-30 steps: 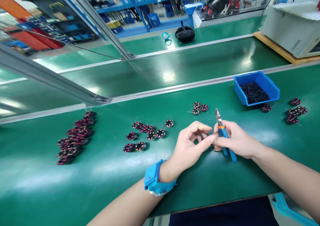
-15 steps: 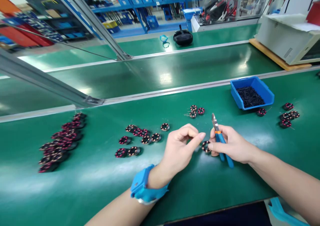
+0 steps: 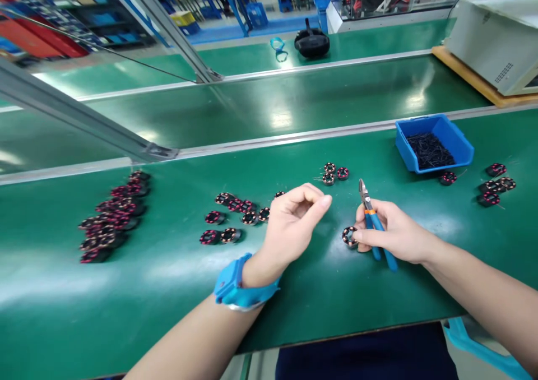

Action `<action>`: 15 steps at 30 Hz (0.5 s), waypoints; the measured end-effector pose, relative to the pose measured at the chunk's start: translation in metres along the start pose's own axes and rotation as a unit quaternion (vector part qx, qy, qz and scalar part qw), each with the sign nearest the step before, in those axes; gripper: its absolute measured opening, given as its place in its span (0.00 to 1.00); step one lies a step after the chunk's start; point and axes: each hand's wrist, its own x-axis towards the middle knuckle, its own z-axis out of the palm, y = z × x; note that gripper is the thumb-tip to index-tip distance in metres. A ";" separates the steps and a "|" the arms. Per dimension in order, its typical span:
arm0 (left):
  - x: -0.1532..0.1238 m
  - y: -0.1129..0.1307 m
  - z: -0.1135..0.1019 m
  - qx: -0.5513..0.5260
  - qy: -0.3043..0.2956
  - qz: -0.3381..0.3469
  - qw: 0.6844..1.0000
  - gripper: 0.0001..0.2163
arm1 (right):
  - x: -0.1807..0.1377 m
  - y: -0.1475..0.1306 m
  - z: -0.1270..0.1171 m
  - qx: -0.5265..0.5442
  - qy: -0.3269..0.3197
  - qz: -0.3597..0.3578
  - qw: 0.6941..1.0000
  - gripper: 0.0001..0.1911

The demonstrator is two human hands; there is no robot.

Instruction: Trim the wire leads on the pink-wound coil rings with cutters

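My right hand grips blue-handled cutters, jaws pointing up, and its fingertips also pinch a small ring-shaped coil just above the green mat. My left hand hovers to the left of that coil with its fingers curled into a loose pinch; I cannot make out anything in them. A blue wrist strap sits on my left wrist. A loose group of coils lies just left of my left hand.
A long pile of coils lies at the left. Three coils sit beyond the cutters. A blue bin of black wire bits stands at the right, with more coils beside it. A conveyor belt runs behind.
My left hand has pulled away to the left from my right hand. The coil that was between both hands now stays at my right fingertips.
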 end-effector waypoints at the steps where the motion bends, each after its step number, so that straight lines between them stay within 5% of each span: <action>1: 0.000 -0.001 0.001 0.011 -0.008 0.007 1.000 0.09 | 0.000 0.001 0.000 -0.002 0.001 -0.001 1.000 0.19; 5: -0.002 -0.003 0.003 0.054 -0.066 0.018 0.996 0.08 | 0.000 0.002 0.000 0.012 0.005 -0.001 1.000 0.21; 9: -0.005 -0.008 -0.001 -0.063 0.053 -0.030 0.996 0.09 | 0.001 0.000 -0.001 0.044 0.027 0.012 0.999 0.21; 13: -0.012 -0.012 0.006 -0.113 -0.035 -0.103 0.988 0.25 | 0.004 0.001 -0.001 0.086 0.084 0.025 0.992 0.22; 15: -0.017 -0.013 0.019 -0.119 -0.039 -0.127 0.984 0.25 | 0.006 0.002 0.001 0.106 0.098 0.027 0.989 0.23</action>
